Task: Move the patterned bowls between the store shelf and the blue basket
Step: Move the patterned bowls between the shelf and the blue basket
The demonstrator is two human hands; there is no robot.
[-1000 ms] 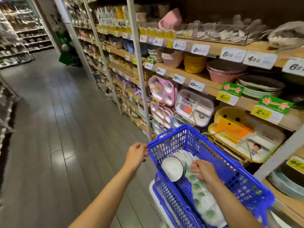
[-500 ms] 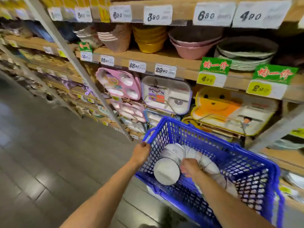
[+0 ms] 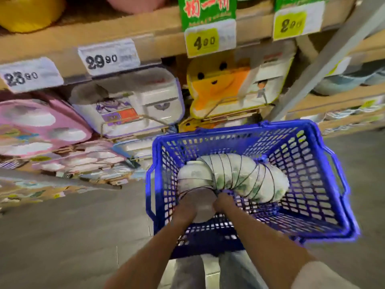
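You are at the lifting-out step, as far as I can judge. The patterned bowls [image 3: 239, 176] lie on their sides in a curved, nested row inside the blue basket [image 3: 208, 244], which sits right of centre in the lower half of the frame. Your left hand [image 3: 190, 207] and right hand [image 3: 224, 202] meet at the near end of that row. Both look closed round the nearest bowl, the left on its left side and the right on its right edge. Blur hides the fingertips, so how deep the grip goes is unclear.

The next move probably calls for drawing that end bowl, or a few with it, free of the row and up over the basket rim. The rest could slide or knock together, since they only lean on one another.

The store shelf [image 3: 104, 38] runs across the top of the frame with white price tags [image 3: 108, 56] on its edge. Below it stand a pink divided tray [image 3: 31, 126] at the left, a white and purple tray [image 3: 129, 105] and a yellow bear-faced tray [image 3: 214, 86]. These fill the space just behind the basket. A grey slanting post [image 3: 325, 59] crosses the upper right, and you would need to steer round it. I cannot tell where on the shelf the bowls belong.
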